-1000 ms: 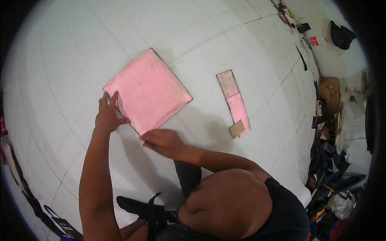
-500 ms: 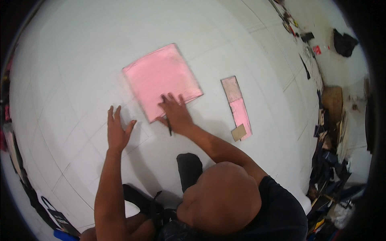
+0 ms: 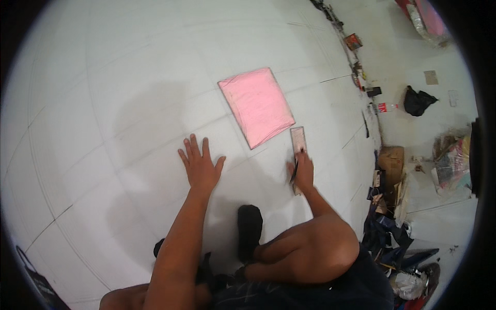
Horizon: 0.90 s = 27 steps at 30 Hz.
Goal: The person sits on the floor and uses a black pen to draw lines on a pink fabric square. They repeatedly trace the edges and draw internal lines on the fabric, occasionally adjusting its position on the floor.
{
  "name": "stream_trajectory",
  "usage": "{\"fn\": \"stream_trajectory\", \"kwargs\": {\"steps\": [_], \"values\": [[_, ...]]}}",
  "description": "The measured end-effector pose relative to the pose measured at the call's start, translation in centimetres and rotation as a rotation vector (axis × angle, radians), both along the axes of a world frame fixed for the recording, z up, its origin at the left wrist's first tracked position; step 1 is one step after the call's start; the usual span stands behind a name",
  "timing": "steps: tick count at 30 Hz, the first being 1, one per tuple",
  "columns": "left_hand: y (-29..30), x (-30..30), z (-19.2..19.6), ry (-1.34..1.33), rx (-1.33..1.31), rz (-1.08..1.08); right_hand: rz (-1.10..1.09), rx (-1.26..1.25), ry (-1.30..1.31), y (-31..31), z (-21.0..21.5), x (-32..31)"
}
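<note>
My right hand [image 3: 306, 173] lies over a narrow pinkish-beige strip [image 3: 298, 136], with a slim dark pen [image 3: 294, 174] held between the fingers. The hand covers most of the strip; its far end and a bit of its near end show. Just beyond, a roughly square pink sheet [image 3: 258, 107] with creased edges rests on the white floor, its right corner close to the strip's far end. To the left, my left hand [image 3: 200, 168] is spread palm down over the floor, holding nothing, apart from the sheet.
Thin dark lines cross the white floor [image 3: 129, 155]. Along the right wall stand a cardboard box [image 3: 391, 164], a black plastic bag [image 3: 418, 101], a bottle with a red label [image 3: 385, 107] and a heap of dark cloth [image 3: 387, 232]. My dark-socked foot [image 3: 249, 227] is near.
My right hand has left the pink sheet for the strip, still with the pen. The strip now lies nearer the sheet's corner. The small brown square on its near end no longer shows. My view has shifted.
</note>
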<state>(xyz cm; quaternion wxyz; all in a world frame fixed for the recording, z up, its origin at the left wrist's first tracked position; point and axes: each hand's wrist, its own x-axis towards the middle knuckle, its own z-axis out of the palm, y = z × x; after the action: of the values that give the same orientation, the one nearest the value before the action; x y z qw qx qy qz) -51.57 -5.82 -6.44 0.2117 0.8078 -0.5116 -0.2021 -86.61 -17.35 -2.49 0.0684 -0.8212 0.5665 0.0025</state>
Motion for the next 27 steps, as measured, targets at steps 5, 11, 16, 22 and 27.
{"fn": "stream_trajectory", "kwargs": {"steps": [5, 11, 16, 22, 27], "values": [[-0.2, -1.6, -1.2, 0.023, -0.086, 0.022, -0.253, 0.120, 0.005, 9.4, -1.2, -7.7], [0.1, -2.0, -1.3, 0.015, -0.102, -0.009, -0.410, 0.113, 0.024, 11.0, -1.4, -9.9], [0.0, -0.4, -1.5, -0.050, -0.055, -0.009, -0.234, -0.070, 0.110, 7.7, -1.1, -5.9], [-0.4, 0.5, -0.8, -0.062, 0.007, -0.048, -0.250, -0.291, -0.013, 6.3, -4.7, -8.9], [-2.1, 0.6, 1.4, -0.013, -0.058, -0.074, -0.575, -0.200, -0.112, 3.5, -6.0, -14.3]]}}
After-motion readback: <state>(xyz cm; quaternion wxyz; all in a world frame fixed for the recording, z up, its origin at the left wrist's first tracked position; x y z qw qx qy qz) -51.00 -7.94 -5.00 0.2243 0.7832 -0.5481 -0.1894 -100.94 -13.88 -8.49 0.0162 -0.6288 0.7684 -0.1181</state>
